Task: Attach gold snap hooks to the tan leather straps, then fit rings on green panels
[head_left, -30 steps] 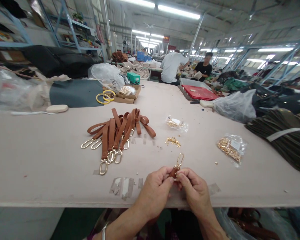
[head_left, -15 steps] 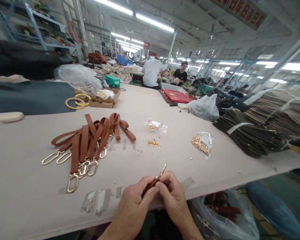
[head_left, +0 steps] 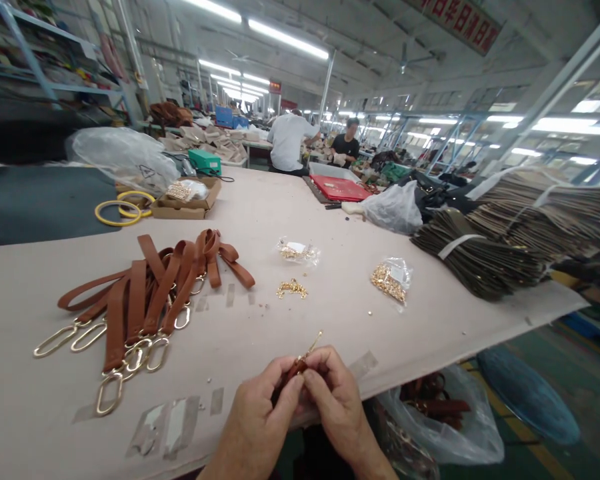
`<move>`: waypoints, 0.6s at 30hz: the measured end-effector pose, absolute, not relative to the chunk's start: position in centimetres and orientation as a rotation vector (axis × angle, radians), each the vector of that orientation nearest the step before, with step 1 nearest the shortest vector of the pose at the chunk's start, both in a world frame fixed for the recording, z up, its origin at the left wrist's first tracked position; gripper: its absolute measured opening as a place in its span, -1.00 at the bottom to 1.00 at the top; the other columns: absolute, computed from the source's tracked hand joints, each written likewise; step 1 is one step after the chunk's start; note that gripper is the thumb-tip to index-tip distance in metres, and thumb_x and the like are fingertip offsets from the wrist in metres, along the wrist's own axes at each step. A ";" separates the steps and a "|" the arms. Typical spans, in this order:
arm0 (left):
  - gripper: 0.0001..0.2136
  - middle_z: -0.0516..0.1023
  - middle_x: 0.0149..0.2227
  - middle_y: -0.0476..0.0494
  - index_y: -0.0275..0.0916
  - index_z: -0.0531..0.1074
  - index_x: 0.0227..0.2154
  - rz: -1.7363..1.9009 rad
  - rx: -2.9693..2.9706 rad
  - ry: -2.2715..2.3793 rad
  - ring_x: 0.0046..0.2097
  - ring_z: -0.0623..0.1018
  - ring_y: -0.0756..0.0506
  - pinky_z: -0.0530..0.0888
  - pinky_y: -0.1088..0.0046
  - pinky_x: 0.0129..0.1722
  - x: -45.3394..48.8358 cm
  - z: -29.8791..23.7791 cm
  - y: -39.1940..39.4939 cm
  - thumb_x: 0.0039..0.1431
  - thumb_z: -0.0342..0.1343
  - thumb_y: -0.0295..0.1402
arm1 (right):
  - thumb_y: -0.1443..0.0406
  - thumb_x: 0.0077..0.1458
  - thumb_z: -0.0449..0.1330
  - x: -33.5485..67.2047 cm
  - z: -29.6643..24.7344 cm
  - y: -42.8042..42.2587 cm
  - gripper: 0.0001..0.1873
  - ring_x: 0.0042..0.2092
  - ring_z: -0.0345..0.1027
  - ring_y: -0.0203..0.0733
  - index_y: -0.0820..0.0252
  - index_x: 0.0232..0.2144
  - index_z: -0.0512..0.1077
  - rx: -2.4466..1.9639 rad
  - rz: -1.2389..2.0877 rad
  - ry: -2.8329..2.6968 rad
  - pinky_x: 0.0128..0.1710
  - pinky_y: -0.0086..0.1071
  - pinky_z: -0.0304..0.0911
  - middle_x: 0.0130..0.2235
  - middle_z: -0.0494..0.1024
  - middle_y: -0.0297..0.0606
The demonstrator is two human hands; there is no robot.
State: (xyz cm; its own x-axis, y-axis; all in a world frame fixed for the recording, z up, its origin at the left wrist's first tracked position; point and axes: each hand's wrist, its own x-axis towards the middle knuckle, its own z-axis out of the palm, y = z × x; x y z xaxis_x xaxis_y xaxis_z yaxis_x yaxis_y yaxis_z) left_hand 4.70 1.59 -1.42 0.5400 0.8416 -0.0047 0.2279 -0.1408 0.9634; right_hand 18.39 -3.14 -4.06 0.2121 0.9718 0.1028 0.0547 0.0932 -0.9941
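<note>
At the table's front edge, my left hand and my right hand are both closed on one brown leather strap. A gold metal clasp sticks up from its end, between the fingers. Most of the strap is hidden by my hands. To the left lies a pile of brown leather straps with gold oval clasps. Beyond my hands is a small heap of gold hardware pieces, too small to name exactly.
Two clear bags of gold pieces lie on the table. Bundled dark pieces are stacked at right. A cardboard box and yellow rings are at left. Below the edge hangs a plastic bag with brown straps.
The view has turned slightly to the right, so the table things appear further left. My hands remain together on the strap, and the clasp has turned a little.
</note>
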 end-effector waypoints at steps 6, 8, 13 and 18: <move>-0.79 0.55 -0.46 0.02 -0.18 0.44 -0.27 0.695 1.765 1.048 -0.51 0.49 -0.01 0.37 0.54 -0.48 4.0 -2.0 2.4 0.25 -0.08 -0.26 | 0.09 0.18 0.09 26.2 -3.5 -2.3 -0.66 -0.34 0.40 -0.20 0.21 -0.15 0.41 -1.841 0.295 -1.185 -0.32 -0.38 0.31 -0.36 0.51 -0.27; -0.78 0.56 -0.44 0.02 -0.18 0.44 -0.25 0.700 1.755 1.052 -0.52 0.49 0.01 0.37 0.55 -0.49 3.9 -2.1 2.6 0.25 -0.09 -0.25 | 0.13 0.20 0.03 29.8 -3.5 -1.7 -0.65 -0.30 0.44 -0.15 0.24 -0.13 0.43 -2.076 0.018 -1.293 -0.24 -0.31 0.33 -0.30 0.55 -0.20; -0.80 0.55 -0.49 0.04 -0.17 0.46 -0.29 0.795 1.615 1.061 -0.56 0.49 0.03 0.36 0.60 -0.57 4.3 -2.1 3.0 0.20 -0.01 -0.22 | 0.22 0.21 -0.03 35.1 -3.8 -0.3 -0.66 -0.14 0.45 -0.03 0.21 -0.17 0.49 -2.286 -0.191 -1.536 -0.10 -0.22 0.28 -0.16 0.58 -0.10; -0.79 0.55 -0.45 0.01 -0.18 0.46 -0.23 0.802 1.520 1.026 -0.58 0.47 0.05 0.33 0.62 -0.64 4.3 -2.8 3.2 0.22 -0.02 -0.23 | 0.22 0.17 -0.01 36.2 -4.0 0.6 -0.66 -0.23 0.47 0.00 0.17 -0.27 0.55 -2.348 -0.165 -1.653 -0.19 -0.21 0.27 -0.21 0.60 -0.08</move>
State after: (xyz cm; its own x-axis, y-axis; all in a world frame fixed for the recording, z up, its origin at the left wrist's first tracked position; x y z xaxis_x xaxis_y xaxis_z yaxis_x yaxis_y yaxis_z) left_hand 4.28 3.20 -2.80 0.4004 0.9157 -0.0343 0.1878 -0.0454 0.9812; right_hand 36.18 0.61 -4.00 0.3447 0.9068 0.2426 0.9369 -0.3161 -0.1496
